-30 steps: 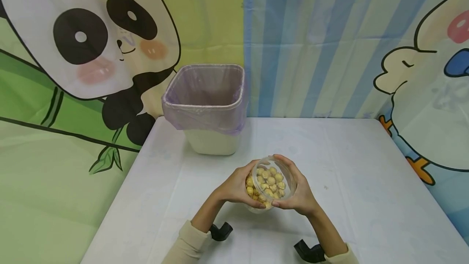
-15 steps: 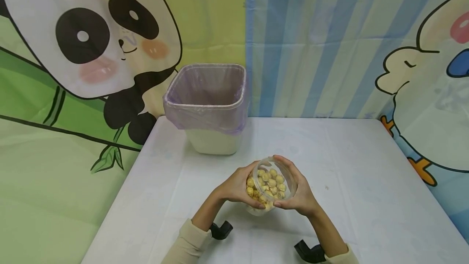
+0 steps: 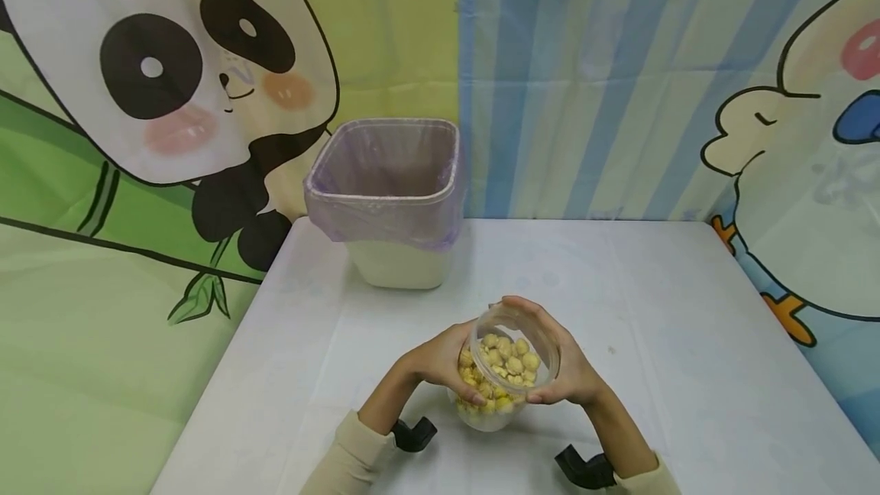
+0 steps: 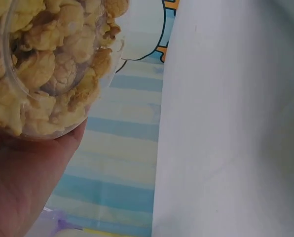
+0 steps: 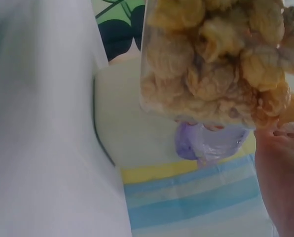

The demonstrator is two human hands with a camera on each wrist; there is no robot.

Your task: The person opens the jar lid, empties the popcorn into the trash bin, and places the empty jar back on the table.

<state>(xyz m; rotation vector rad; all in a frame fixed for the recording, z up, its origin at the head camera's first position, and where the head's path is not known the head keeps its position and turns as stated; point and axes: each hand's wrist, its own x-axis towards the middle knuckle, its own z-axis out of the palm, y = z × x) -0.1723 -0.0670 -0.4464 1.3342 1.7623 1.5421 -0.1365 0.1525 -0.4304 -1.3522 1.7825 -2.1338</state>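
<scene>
Both hands hold a clear round plastic jar of popcorn [image 3: 490, 420] over the white table. My left hand [image 3: 443, 357] grips its left side, with the thumb across the near wall and the fingers hidden behind. Around the upper rim at the right curls my right hand [image 3: 567, 361], its thumb at the near edge. Yellow popcorn [image 3: 512, 361] shows through the round top and the wall. Close up, the left wrist view has the popcorn [image 4: 53, 69] behind clear plastic, above part of the left hand [image 4: 28, 177]. In the right wrist view, popcorn [image 5: 216, 64] fills the jar's straight-sided body.
A pale bin [image 3: 399, 266] lined with a purple bag [image 3: 385, 220] stands at the back left of the white table [image 3: 660, 373]. Cartoon-printed cloth [image 3: 550, 82] hangs behind the table. A black wrist mount [image 3: 415, 434] sits at the left cuff, another [image 3: 584, 468] at the right.
The jar has tipped and come slightly nearer the person, so more of its lower end shows. The right hand has moved slightly down with the rim. Both hands keep their hold.
</scene>
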